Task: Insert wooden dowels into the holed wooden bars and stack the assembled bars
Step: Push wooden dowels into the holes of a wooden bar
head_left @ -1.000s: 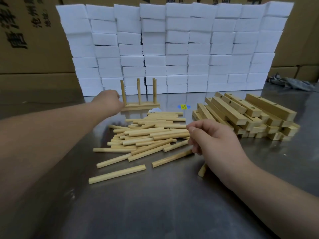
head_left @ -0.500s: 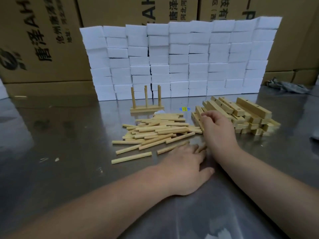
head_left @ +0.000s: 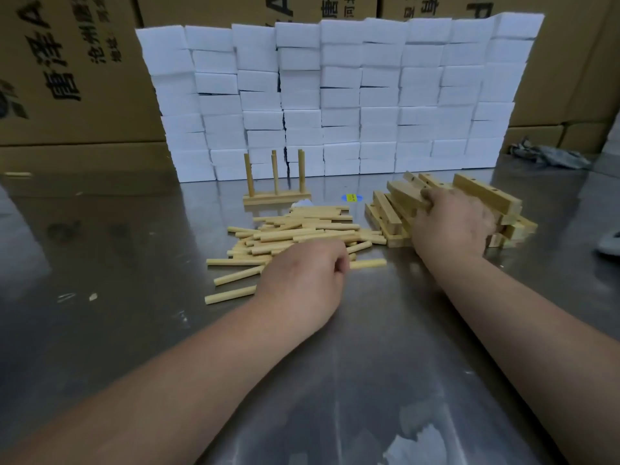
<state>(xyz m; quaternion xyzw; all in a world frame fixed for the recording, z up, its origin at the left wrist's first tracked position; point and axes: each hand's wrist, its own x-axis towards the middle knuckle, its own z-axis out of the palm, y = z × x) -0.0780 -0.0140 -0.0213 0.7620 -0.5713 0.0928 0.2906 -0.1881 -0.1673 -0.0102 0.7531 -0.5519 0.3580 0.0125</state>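
Steel worktop (head_left: 100, 330) before white blocks (head_left: 335, 95): left hand (head_left: 302, 280) curls round a dowel (head_left: 369, 263) at the heap's (head_left: 302, 229) edge; right hand (head_left: 453, 226) grips a bar (head_left: 404, 192) atop the pile (head_left: 385, 216). Pick-up step; next, likely, lifting both and lining dowel to hole.

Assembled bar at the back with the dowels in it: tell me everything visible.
The assembled bar is a pale, bare-wood strip lying flat on the steel table, long side toward the camera. Three round dowels of like wood stand upright from its top in a row. It sits just in front of the white block wall and behind the loose dowel pile. The left hand and right hand are both clear of it.
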